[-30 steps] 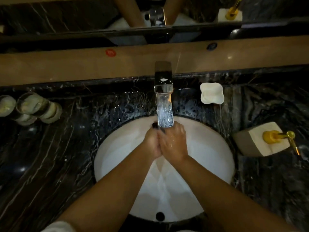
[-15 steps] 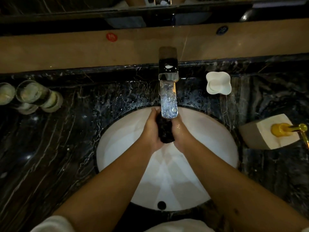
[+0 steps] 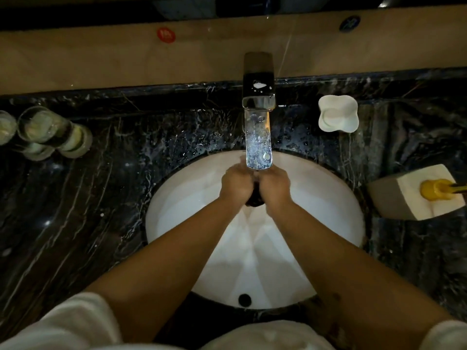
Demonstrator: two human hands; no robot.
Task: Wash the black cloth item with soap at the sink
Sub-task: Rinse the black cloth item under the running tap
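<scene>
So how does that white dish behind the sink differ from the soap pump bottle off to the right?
The white dish is low, open and four-lobed, with a round pale piece, perhaps soap, lying in it; the soap dispenser is a taller closed square block. The dish is plain white all over, while the dispenser carries a gold pump on top. The dish sits just right of the faucet; the dispenser stands nearer the person, beside the basin. Both rest on the dark marble counter.

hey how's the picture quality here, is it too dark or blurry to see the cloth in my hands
Head view: dim overall, the dark marble counter nearly lost, while the white sink and the lit water stream stand out. Left hand and right hand are motion-blurred, so the black cloth in their grip is only a dark smear. Wide-angle bending curves the edges.
</scene>
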